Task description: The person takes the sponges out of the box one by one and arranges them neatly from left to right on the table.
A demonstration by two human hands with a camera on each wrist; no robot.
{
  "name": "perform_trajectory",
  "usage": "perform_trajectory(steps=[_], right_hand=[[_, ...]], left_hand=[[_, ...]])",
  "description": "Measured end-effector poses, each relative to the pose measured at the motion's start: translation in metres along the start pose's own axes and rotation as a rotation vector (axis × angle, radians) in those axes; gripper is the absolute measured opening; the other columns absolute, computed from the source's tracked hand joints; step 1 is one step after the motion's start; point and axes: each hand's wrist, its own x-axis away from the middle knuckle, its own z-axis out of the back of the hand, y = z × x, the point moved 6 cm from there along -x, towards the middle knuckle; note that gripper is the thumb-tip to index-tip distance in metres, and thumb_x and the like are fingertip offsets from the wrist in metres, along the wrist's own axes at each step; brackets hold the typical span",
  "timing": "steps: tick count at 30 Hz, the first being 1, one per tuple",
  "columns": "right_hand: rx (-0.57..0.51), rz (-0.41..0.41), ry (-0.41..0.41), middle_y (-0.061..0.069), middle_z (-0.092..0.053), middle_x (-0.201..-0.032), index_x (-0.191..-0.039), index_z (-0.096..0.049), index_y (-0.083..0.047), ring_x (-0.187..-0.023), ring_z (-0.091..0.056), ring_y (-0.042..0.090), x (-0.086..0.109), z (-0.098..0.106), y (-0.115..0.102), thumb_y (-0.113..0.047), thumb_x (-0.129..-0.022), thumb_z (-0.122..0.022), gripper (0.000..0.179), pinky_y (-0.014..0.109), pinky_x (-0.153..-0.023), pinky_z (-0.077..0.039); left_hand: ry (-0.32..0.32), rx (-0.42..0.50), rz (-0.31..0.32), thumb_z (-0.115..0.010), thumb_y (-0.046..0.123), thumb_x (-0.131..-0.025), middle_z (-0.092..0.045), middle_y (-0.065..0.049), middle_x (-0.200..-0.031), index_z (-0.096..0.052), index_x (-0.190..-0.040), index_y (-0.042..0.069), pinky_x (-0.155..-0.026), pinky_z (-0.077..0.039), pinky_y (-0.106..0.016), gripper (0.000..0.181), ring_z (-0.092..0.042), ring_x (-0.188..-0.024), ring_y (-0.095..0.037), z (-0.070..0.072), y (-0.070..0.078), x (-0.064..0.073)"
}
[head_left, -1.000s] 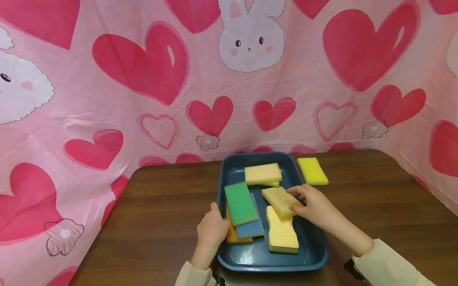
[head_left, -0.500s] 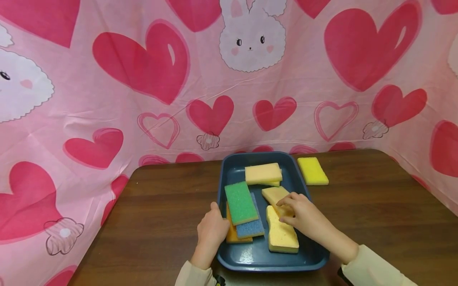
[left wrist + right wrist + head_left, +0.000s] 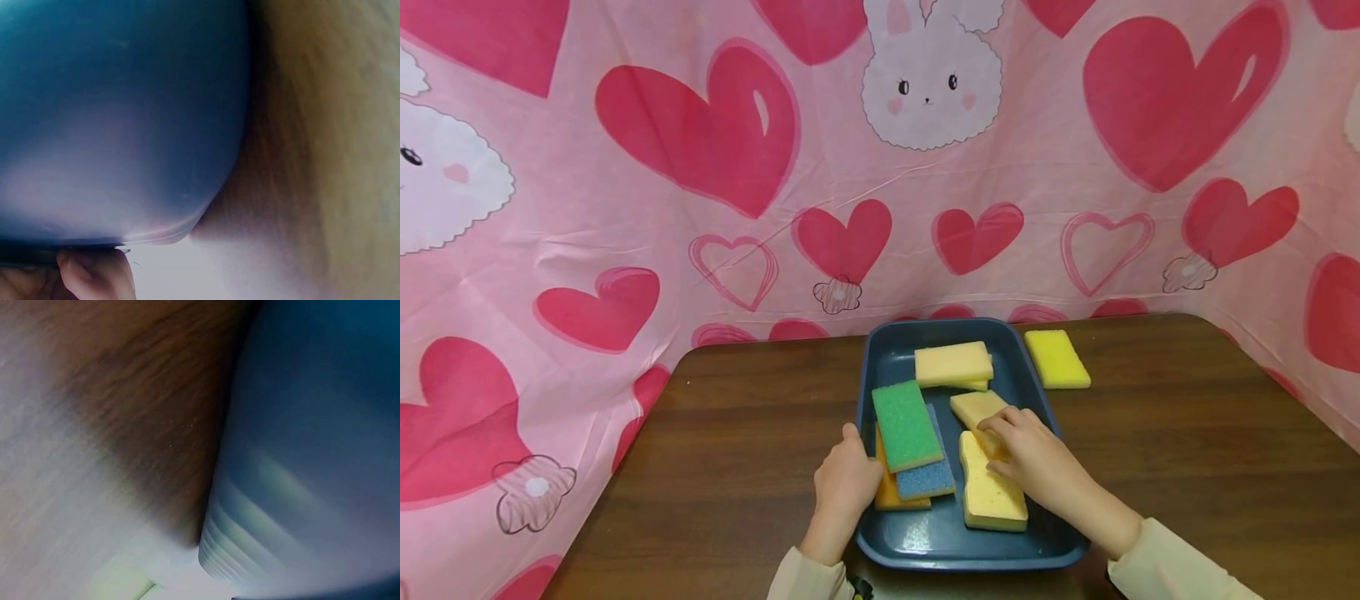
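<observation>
A dark blue tray stands on the wooden table. My left hand grips its left rim; in the left wrist view, curled fingers show at the rim. My right hand reaches over the right side, fingers and thumb bent around the lower end of a flat pale yellow sponge, which the hand partly covers. That end lies on a wavy-sided yellow sponge. Left of these, a green sponge overlaps a blue sponge and an orange one.
At the tray's far end a cream sponge lies over another yellow one. A bright yellow sponge sits on the table beyond the tray's right rim. A pink heart-print cloth hangs behind.
My right hand has shifted left and slightly down, from the flat pale yellow sponge's right end to over its lower part. The sponges and my left hand have stayed put.
</observation>
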Motion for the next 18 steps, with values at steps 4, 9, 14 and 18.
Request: perform_trajectory(steps=[4, 9, 14, 18], right_hand=[[0.005, -0.021, 0.033, 0.007, -0.061, -0.099, -0.105, -0.065, -0.007, -0.084, -0.051, 0.019, 0.0001, -0.0008, 0.0021, -0.011, -0.064, -0.086, 0.046, 0.034, -0.071, -0.049], [0.006, -0.021, 0.081, 0.005, -0.06, -0.093, -0.097, -0.065, -0.007, -0.079, -0.048, 0.016, 0.0004, -0.0005, 0.0038, -0.009, -0.063, -0.086, 0.04, 0.029, -0.068, -0.045], [0.005, -0.003, 0.116, 0.003, -0.059, -0.09, -0.092, -0.066, -0.008, -0.077, -0.046, 0.013, 0.0007, 0.0001, 0.005, -0.009, -0.063, -0.086, 0.036, 0.027, -0.066, -0.043], [0.0, -0.008, 0.119, 0.003, -0.059, -0.089, -0.093, -0.066, -0.006, -0.077, -0.047, 0.013, 0.0008, -0.0002, 0.0063, -0.009, -0.063, -0.086, 0.036, 0.027, -0.066, -0.043]], left_hand=[[0.0, -0.004, 0.001, -0.057, 0.009, -0.078, -0.055, -0.011, -0.069, -0.047, -0.111, -0.001, -0.052, -0.036, -0.036, 0.035, -0.048, -0.056, -0.024, 0.0, 0.0005, 0.0], [-0.003, -0.003, 0.001, -0.057, 0.009, -0.079, -0.054, -0.011, -0.068, -0.047, -0.109, 0.0, -0.052, -0.035, -0.036, 0.033, -0.048, -0.055, -0.024, -0.0004, 0.0006, 0.0], [0.001, 0.001, -0.006, -0.056, 0.009, -0.078, -0.054, -0.011, -0.067, -0.047, -0.108, 0.0, -0.051, -0.035, -0.036, 0.033, -0.048, -0.055, -0.024, -0.0001, 0.0007, -0.0003], [0.004, 0.001, -0.006, -0.057, 0.009, -0.078, -0.053, -0.011, -0.067, -0.047, -0.107, 0.0, -0.051, -0.034, -0.036, 0.032, -0.048, -0.054, -0.024, 0.0001, 0.0005, 0.0]])
